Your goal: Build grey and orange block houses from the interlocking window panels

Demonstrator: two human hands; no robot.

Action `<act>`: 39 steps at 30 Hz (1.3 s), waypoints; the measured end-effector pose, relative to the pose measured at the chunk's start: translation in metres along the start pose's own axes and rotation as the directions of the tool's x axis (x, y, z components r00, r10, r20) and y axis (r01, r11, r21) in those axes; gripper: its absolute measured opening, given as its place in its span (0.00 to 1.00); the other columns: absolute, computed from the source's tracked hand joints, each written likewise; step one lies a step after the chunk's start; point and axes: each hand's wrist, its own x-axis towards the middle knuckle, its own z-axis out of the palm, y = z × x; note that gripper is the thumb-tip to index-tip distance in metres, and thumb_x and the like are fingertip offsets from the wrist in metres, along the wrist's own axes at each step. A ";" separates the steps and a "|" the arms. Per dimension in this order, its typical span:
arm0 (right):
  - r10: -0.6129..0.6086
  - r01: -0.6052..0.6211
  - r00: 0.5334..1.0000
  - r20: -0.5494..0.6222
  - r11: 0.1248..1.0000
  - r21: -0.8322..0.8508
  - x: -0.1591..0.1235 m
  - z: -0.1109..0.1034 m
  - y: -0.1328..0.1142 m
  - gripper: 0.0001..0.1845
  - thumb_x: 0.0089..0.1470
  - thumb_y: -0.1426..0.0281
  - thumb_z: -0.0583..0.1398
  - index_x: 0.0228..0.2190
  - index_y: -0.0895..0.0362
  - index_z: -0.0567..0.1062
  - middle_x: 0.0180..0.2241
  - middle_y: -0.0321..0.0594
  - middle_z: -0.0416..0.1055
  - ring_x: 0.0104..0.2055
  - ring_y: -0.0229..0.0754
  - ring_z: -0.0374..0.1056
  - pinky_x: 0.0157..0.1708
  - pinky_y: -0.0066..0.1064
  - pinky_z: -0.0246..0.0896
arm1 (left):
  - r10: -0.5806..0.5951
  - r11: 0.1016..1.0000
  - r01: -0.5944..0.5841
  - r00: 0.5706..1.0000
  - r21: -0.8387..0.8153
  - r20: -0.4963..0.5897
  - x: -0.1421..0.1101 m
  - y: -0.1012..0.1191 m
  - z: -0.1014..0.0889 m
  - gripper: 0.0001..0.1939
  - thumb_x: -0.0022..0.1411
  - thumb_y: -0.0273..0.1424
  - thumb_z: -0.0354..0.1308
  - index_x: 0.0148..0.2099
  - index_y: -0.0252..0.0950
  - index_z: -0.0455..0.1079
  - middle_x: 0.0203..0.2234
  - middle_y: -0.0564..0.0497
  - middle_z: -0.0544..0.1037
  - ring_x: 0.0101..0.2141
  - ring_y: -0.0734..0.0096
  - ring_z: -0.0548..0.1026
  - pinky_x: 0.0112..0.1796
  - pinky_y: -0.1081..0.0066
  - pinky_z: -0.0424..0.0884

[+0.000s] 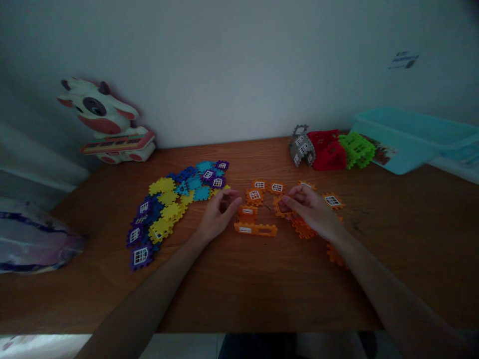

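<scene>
My right hand [312, 209] pinches an orange building tile [281, 207] with an open middle, holding it over the table. Just left of the orange pieces is my left hand [220, 212], its thumb and fingers apart with nothing between them. Between the hands stands a joined orange tile assembly [255, 229], with one small upright part behind a longer front strip. Behind it lie several orange window tiles [255, 195]. More orange tiles [303, 228] are partly hidden under my right hand and forearm.
Yellow tiles [170, 212], blue tiles and purple window tiles [140, 256] lie spread at left. Grey [301, 148], red [326, 150] and green [357, 149] built pieces stand near the wall beside a turquoise bin [411, 144]. A cow keyboard toy [108, 122] and plastic bag [35, 239] occupy the left.
</scene>
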 end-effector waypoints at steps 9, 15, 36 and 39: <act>0.009 -0.010 0.999 0.031 0.999 0.052 0.000 0.004 0.000 0.22 0.50 0.55 0.69 0.45 0.48 0.77 0.38 0.40 0.82 0.43 0.50 0.79 0.44 0.44 0.75 | 0.027 0.975 -0.099 0.942 0.199 0.334 -0.001 -0.002 -0.006 0.17 0.58 0.44 0.68 0.42 0.37 0.78 0.34 0.50 0.82 0.34 0.67 0.76 0.36 0.70 0.70; -0.017 0.014 0.998 0.058 0.998 0.062 -0.001 0.007 -0.002 0.19 0.49 0.55 0.70 0.41 0.48 0.79 0.42 0.40 0.82 0.48 0.50 0.78 0.55 0.47 0.69 | 0.126 0.924 -0.248 0.916 0.292 0.381 0.000 -0.002 -0.003 0.11 0.62 0.41 0.66 0.35 0.38 0.79 0.29 0.51 0.80 0.32 0.67 0.74 0.36 0.70 0.67; -0.249 0.245 0.968 -0.018 0.962 -0.122 0.000 0.009 0.008 0.20 0.54 0.59 0.66 0.48 0.50 0.78 0.40 0.40 0.80 0.39 0.44 0.77 0.44 0.42 0.73 | 0.179 0.923 -0.301 0.887 0.240 0.426 -0.001 0.000 -0.002 0.10 0.64 0.39 0.65 0.42 0.38 0.79 0.38 0.47 0.81 0.40 0.65 0.77 0.42 0.68 0.70; -0.278 0.255 0.958 -0.070 0.939 -0.232 0.000 0.009 0.007 0.17 0.55 0.55 0.65 0.43 0.51 0.81 0.38 0.41 0.80 0.36 0.45 0.75 0.39 0.40 0.72 | 0.176 0.924 -0.301 0.881 0.234 0.439 -0.001 0.001 -0.003 0.09 0.66 0.37 0.63 0.41 0.37 0.80 0.37 0.48 0.82 0.40 0.65 0.78 0.42 0.68 0.70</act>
